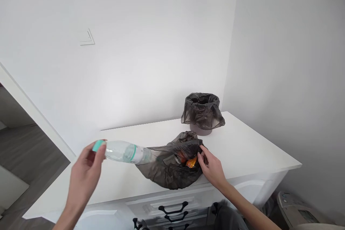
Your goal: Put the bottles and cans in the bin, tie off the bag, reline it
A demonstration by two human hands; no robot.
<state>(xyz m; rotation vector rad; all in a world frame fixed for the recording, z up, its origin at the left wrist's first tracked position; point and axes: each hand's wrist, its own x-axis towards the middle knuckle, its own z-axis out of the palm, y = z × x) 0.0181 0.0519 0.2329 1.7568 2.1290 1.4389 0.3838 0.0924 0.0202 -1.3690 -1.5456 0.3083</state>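
My left hand [87,169] pinches a clear plastic bottle [122,152] by its turquoise cap. The bottle lies nearly level, its base pointing right and overlapping the left edge of a dark, see-through garbage bag [172,176]. I cannot tell whether its base is inside the bag or only in front of it. The bag rests on the white dresser top with its mouth spread. Inside show an orange wrapper [191,162] and some reddish and pale items. At the bag's right rim, my right hand [211,167] grips the plastic between thumb and fingers.
Behind the bag, a small bin [201,129] lined with a dark bag [202,113] stands near the wall. The white dresser [256,151] has drawers with black handles [173,208]. A light switch [87,37] is on the wall. A beige appliance [299,208] stands at lower right.
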